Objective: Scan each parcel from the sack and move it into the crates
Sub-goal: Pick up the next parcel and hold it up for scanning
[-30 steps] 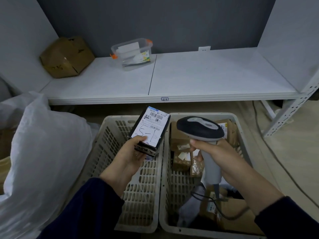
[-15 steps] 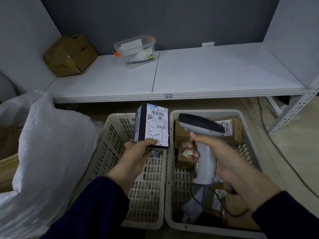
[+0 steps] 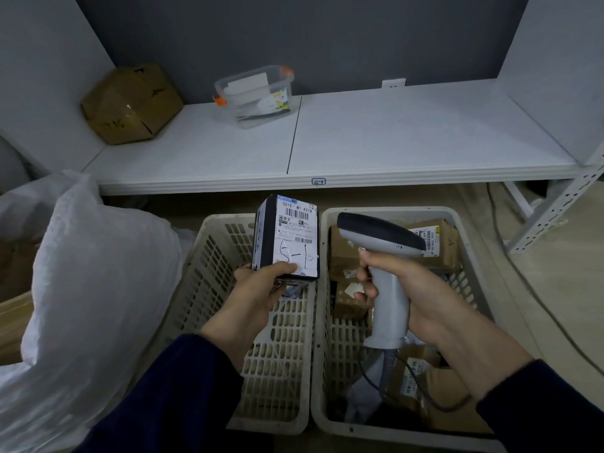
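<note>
Above the left crate (image 3: pixel 202 289), the left hand (image 3: pixel 261 289) grips the parcel (image 3: pixel 289 238) by its lower end, thumb on the label's bottom edge, holding it upright with the label toward the wearer. Just right of that crate, the right hand (image 3: pixel 408 289) is wrapped round the handle of the scanner (image 3: pixel 382 243), forefinger at the front of the grip, with the nose beside the parcel's right edge. As I judge it, the beam would only graze the label, so the parcel should turn toward the nose, or the scanner draw back and square up, with the thumb clear of the barcodes. Both forearms reach forward, wrists roughly level. The right crate (image 3: pixel 425 209) touches the left crate and holds brown parcels; the white sack (image 3: pixel 98 289) bulges left of it.
</note>
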